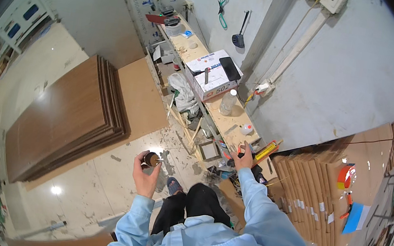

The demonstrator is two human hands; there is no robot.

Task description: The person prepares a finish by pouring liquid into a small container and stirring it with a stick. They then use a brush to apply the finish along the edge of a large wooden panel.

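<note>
My left hand [146,175] is closed round a small round brown piece [152,159] with a dark rim; a short white bit sticks out at its right side. My right hand [244,157] reaches to the near end of the narrow wooden bench [229,126]. Its fingers are curled at a dark item with orange parts, too small to make out. Just right of that hand lies a yellow sealant tube [267,151]. A small white bottle with a red cap [246,129] stands just beyond it, and farther back is a clear plastic bottle [228,102].
A white carton [212,76] on the bench carries a black phone [229,69]. Brown panels [65,116] are stacked on the floor at left, flat cardboard [310,201] at right. Wood scraps [191,127] and a crumpled pale sack [184,93] lie along the bench.
</note>
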